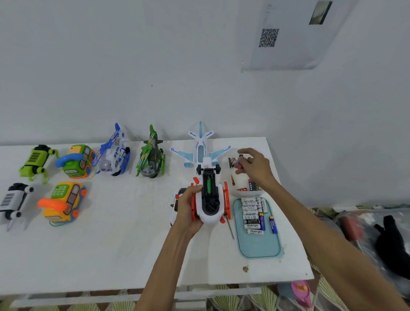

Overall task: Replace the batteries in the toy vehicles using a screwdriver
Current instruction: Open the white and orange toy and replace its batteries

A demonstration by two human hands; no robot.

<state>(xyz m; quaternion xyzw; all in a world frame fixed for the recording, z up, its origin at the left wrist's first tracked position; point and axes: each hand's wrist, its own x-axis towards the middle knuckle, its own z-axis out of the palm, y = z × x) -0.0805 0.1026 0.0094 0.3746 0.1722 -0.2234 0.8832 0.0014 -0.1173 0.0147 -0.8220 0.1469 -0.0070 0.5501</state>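
My left hand (188, 206) grips a white and red toy helicopter (210, 202) turned belly up, its battery compartment (207, 184) uncovered and showing green inside. My right hand (254, 166) hovers over a white tray (238, 193) of used batteries, fingers pinched on a battery (239, 165). A light blue tray (258, 244) in front of it holds several fresh batteries (253, 214). The screwdriver (229, 228) lies on the table between the helicopter and the blue tray. A white toy car (175, 207) lies partly hidden under my left hand.
Other toys stand on the white table (117, 245): a blue and white plane (200, 148), a green helicopter (150, 153), a blue helicopter (114, 152), two bus phones (77, 161) (63, 201), a green robot dog (37, 161) and a white one (11, 202). Clutter lies on the floor at right.
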